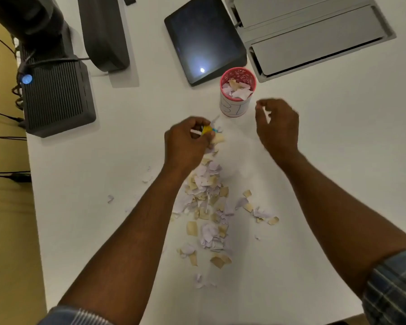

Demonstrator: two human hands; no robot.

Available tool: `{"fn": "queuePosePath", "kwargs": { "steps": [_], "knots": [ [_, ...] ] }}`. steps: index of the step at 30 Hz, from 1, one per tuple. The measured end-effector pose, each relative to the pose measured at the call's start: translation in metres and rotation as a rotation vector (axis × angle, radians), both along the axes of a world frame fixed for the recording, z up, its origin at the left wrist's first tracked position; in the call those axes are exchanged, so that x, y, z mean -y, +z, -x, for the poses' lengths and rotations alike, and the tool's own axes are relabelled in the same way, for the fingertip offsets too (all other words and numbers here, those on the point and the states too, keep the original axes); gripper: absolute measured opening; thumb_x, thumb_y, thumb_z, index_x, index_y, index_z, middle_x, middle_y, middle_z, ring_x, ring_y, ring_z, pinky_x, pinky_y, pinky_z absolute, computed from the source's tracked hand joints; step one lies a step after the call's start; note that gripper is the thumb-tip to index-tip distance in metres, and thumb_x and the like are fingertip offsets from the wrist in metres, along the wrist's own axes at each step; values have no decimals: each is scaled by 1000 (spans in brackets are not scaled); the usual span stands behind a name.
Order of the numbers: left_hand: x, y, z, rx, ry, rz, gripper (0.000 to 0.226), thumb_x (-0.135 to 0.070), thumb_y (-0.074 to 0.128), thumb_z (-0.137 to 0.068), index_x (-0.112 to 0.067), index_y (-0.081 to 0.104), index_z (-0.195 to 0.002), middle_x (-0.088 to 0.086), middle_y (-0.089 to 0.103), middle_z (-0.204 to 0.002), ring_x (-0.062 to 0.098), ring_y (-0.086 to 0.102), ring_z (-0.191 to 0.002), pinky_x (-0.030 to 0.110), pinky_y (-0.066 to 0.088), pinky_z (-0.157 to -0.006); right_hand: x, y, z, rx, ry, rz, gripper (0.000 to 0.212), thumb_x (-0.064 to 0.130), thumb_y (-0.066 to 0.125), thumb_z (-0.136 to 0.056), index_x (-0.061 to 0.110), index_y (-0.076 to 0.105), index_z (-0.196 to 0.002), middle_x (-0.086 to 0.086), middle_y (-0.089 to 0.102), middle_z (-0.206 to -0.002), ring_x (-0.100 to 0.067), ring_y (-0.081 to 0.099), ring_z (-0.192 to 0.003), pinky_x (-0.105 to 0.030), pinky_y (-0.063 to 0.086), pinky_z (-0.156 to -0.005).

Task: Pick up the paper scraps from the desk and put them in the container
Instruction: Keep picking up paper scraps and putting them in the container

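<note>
Head view. A white desk [314, 160] carries a long heap of paper scraps [208, 202], pale lilac, white and tan, running from the near centre up toward the far side. The far end of the heap lies directly under the left hand [188, 139]. That hand is curled closed over a small bunch of scraps; a yellow piece [206, 130] and a white strip show between thumb and fingers, with a bit of blue beside them. The hand sits just above the desk surface, touching or nearly touching the top of the heap; which one cannot be told.

The right hand [277, 124] is raised, clear of the heap, just beside the container [237, 92] on its right. Its fingers are pinched onto a single white scrap [266, 114]; the hand is blurred.

The container is a pink-rimmed cup with a white label, upright, already partly filled with scraps. It stands beyond both hands, near a dark tablet [204, 38] and a grey desk hatch [312, 34]. Loose stray scraps lie apart to either side of the heap.
</note>
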State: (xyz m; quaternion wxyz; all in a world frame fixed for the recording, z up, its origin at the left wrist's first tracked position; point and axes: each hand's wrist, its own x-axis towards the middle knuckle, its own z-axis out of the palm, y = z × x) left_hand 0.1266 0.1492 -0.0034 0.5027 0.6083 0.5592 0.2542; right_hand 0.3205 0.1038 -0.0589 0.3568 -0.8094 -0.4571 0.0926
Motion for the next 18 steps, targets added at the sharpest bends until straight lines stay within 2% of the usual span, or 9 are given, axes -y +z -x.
{"fn": "queuePosePath", "kwargs": {
  "steps": [2,4,6,8,13,16,18],
  "knots": [
    [-17,7,-20,-5,-32,-72,16,-6,73,-78,-17,68,-89,4,69,-84,9,69,-57,13,51,-49,26,-22,8,-3,12,73,30,30,55,-93,12,64,-115,-8,64,-119,-27,57,-108,-36,46,-92],
    [-34,10,-43,-44,-76,-169,16,-7,72,-78,-17,68,-91,0,68,-86,10,69,-63,14,53,-51,45,-38,14,14,58,231,40,37,53,-93,14,57,-126,-9,54,-134,-30,46,-123,-40,39,-101],
    [-52,8,-67,-136,-132,-275,16,-11,72,-79,-16,68,-93,-1,67,-91,13,68,-78,20,58,-61,58,-48,19,106,123,428,51,43,50,-93,16,46,-137,-11,38,-148,-32,32,-136,-45,30,-110],
    [-69,2,-88,-266,-214,-370,14,-13,71,-81,-16,68,-94,1,68,-98,14,65,-89,20,56,-71,67,-54,24,175,170,532,55,44,47,-95,18,38,-142,-11,30,-153,-33,25,-140,-47,27,-112],
    [-99,-14,-122,-603,-466,-487,21,-20,66,-86,-14,64,-106,9,64,-108,25,61,-100,26,44,-81,78,-50,35,226,233,551,42,18,53,-94,12,45,-135,-15,38,-147,-33,36,-131,-42,42,-97],
    [-104,-16,-133,-717,-626,-418,36,-27,64,-87,-8,60,-117,14,61,-116,31,58,-109,35,46,-93,81,-42,37,187,234,555,41,6,57,-89,7,49,-129,-15,44,-139,-31,43,-121,-38,49,-79],
    [-102,-16,-140,-804,-674,-446,38,-25,66,-85,-5,60,-117,18,62,-115,34,60,-106,40,48,-92,82,-37,35,181,242,573,38,5,56,-89,6,50,-126,-13,47,-133,-28,45,-115,-35,49,-70]
  ]
}}
